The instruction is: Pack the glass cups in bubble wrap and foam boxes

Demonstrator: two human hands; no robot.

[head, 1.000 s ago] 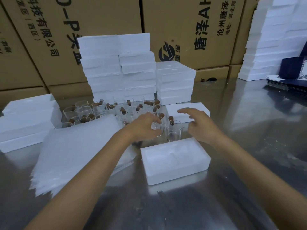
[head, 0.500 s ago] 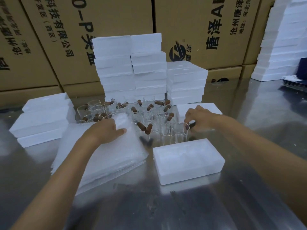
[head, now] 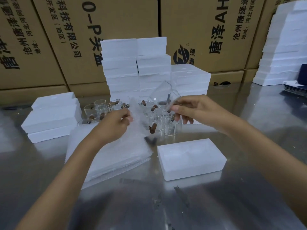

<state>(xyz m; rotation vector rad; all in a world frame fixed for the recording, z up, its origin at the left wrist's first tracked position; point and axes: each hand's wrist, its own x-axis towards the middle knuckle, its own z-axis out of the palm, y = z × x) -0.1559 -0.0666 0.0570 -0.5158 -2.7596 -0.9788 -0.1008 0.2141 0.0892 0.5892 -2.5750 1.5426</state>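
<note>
From the head camera, the left hand [head: 114,125] pinches a bubble wrap sheet [head: 137,117] lifted off the stack [head: 113,156] on the steel desk [head: 216,205]. The right hand [head: 191,108] holds a tilted glass cup [head: 163,95] aloft, fingers [head: 176,107] curled on it, above the cluster of cups [head: 156,123]. An open foam box [head: 191,158] lies just right of the stack.

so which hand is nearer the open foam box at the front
Right. The right hand holds a glass cup up behind the foam box; the left hand is farther left, over the bubble wrap stack.
</note>
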